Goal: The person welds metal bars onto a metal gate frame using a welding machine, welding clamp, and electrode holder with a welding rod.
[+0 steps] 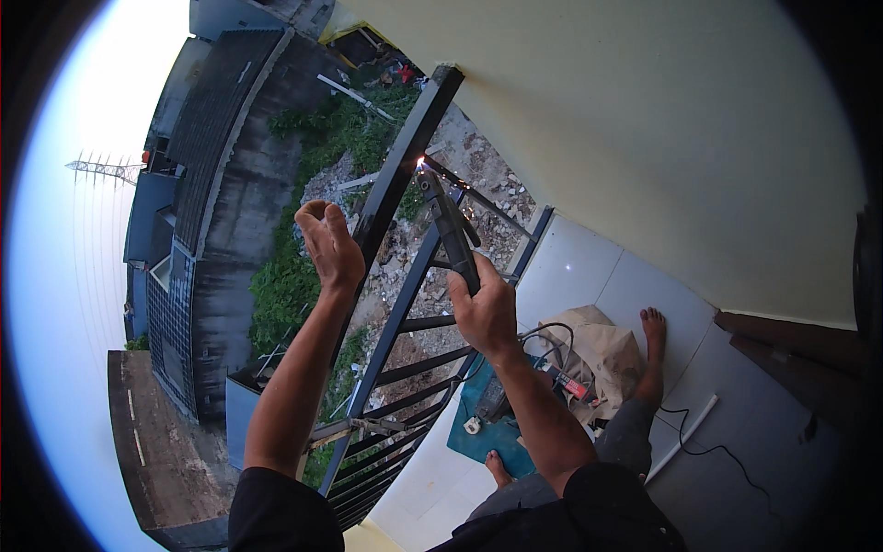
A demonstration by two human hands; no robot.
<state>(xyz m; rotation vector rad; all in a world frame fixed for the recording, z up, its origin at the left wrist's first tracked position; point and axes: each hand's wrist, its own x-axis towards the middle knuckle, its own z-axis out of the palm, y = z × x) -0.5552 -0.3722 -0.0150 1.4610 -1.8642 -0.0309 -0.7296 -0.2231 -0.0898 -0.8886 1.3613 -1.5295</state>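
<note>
My right hand (487,313) is wrapped round the black handle of a welding electrode holder (449,230). At its tip a bright welding arc (420,162) glows against the black metal top rail (405,156) of a railing, where a thin crossbar (478,198) meets it. Small orange sparks scatter just below the arc. My left hand (329,247) is raised beside the rail on its left, fingers bent and the thumb apart from them, with nothing seen in it. Whether it touches the rail I cannot tell.
Railing bars (414,368) run down toward me. On the tiled floor (589,267) lie a green mat (469,432), a beige cloth bag (602,345), cables and a white tube (685,437). A pale wall (644,138) stands at right; past the railing is rubble ground (395,304) far below.
</note>
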